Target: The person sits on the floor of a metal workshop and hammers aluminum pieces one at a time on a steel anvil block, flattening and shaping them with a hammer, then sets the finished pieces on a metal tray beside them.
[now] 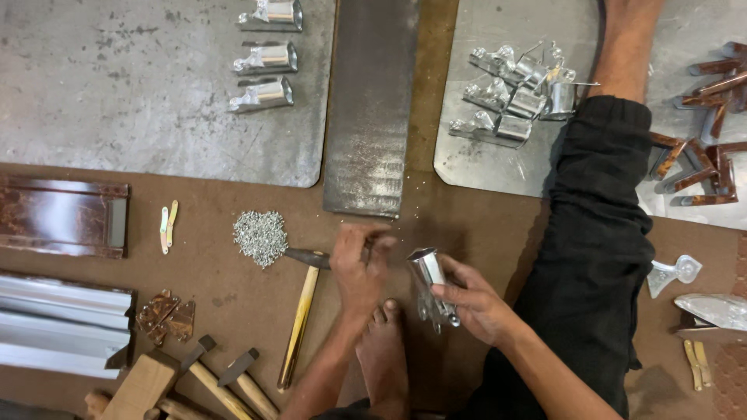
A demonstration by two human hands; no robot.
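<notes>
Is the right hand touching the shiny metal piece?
Touching. In the head view the right hand has its fingers wrapped on the shiny metal piece and lifts it above the brown floor.

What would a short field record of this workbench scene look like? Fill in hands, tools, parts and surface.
left hand: fingers bunched over the floor, beside the hammer
right hand: grips a shiny metal piece
small parts: heap of silvery rivets
finished pieces: three in a row
surface: brown board
</notes>
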